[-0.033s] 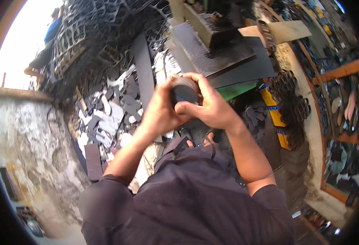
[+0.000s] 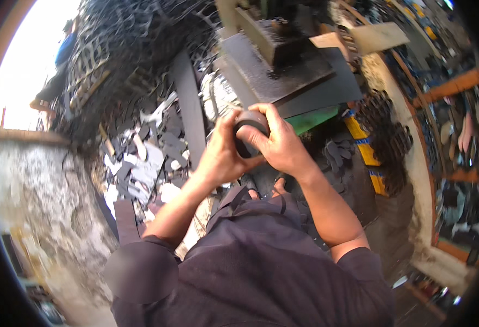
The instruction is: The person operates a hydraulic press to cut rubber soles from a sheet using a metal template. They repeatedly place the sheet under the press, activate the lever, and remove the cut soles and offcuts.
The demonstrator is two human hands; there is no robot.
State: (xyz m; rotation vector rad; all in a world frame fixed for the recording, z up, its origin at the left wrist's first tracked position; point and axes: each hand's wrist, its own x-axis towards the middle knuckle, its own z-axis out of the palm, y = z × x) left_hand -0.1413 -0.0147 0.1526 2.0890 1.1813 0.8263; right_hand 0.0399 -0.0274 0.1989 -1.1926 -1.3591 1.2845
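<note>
A dark, short cylindrical part point(image 2: 249, 132) is being held up in front of the chest, clear of any surface, just below the near edge of the dark metal plate point(image 2: 283, 76) of the press machine point(image 2: 267, 32).

The part is being gripped from both sides. The left hand point(image 2: 223, 155) is being wrapped around its left side, fingers curled and pressed together against it. The right hand point(image 2: 277, 144) is being closed over its right side and top, with the thumb laid across the dark face and the fingers pressed together behind it. Fingertips on the far side are being hidden by the part, so their exact contact cannot be told.

A green base point(image 2: 313, 117) is being seen just under the plate's near right corner. Dark and white cut scraps point(image 2: 141, 163) are being seen piled on the ground to the left, near the weathered wall point(image 2: 37, 207). Stacked dark cut pieces point(image 2: 384, 128) are being seen to the right.
</note>
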